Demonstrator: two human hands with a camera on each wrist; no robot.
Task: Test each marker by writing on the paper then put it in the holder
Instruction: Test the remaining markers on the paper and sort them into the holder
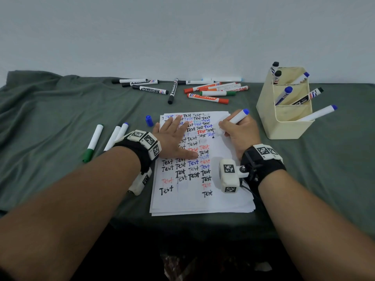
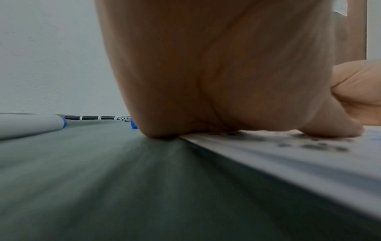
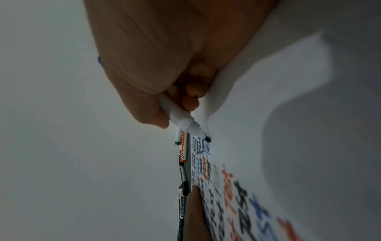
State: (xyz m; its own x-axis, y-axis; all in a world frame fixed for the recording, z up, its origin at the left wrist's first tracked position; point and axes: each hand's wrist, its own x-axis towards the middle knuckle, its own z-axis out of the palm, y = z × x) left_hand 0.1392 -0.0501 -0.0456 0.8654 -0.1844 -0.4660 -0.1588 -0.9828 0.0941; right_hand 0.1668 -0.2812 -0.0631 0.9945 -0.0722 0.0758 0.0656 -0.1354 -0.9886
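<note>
One uncapped marker (image 1: 235,119), gripped by the right hand (image 1: 240,131), has its tip on the paper (image 1: 223,163), which the flat, released left hand (image 1: 174,138) presses, while the cream holder (image 1: 284,126) beside it contains six markers across three compartments.

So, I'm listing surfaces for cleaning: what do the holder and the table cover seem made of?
The holder looks like cream plastic, matte, with smooth rounded walls and stained insides. The table cover looks like grey-green woven cloth, matte, rumpled into soft folds.

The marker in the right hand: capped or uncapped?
Uncapped: the marker shows its bare tip at the paper; a blue cap lies on the cloth.
</note>
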